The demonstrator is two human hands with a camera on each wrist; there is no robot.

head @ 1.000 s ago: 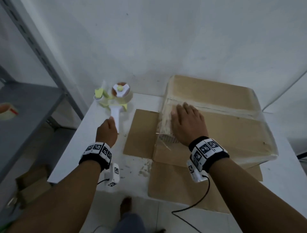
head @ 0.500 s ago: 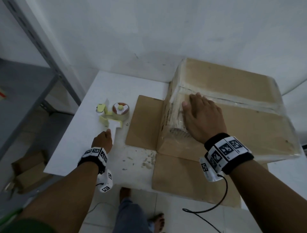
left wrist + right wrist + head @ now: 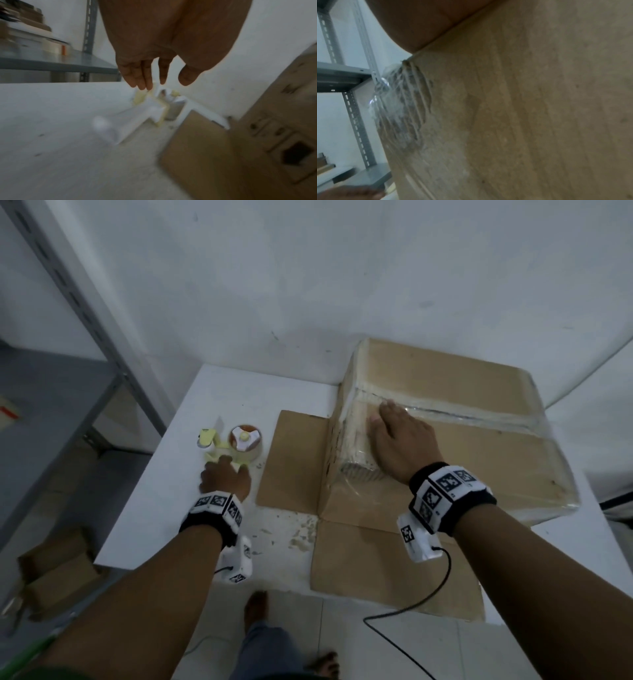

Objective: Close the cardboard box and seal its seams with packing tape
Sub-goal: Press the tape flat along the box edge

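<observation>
Head view: the box point(image 3: 445, 440) is closed, its centre seam taped; tape is pressed flat by the right hand point(image 3: 402, 445); the dispenser point(image 3: 239, 443) is approached by the empty, loosely spread left hand point(image 3: 224, 479); side seams seemingly remain.

White painted wall point(image 3: 308, 275) behind a white table point(image 3: 212, 392); grey slotted-steel shelving point(image 3: 68, 392) at left; pale tiled floor point(image 3: 281, 621) below; lighting dim, even.

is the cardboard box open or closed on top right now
Closed. The cardboard box has its top flaps down flat, clear tape runs along the centre seam, and the right hand lies flat on it.
</observation>
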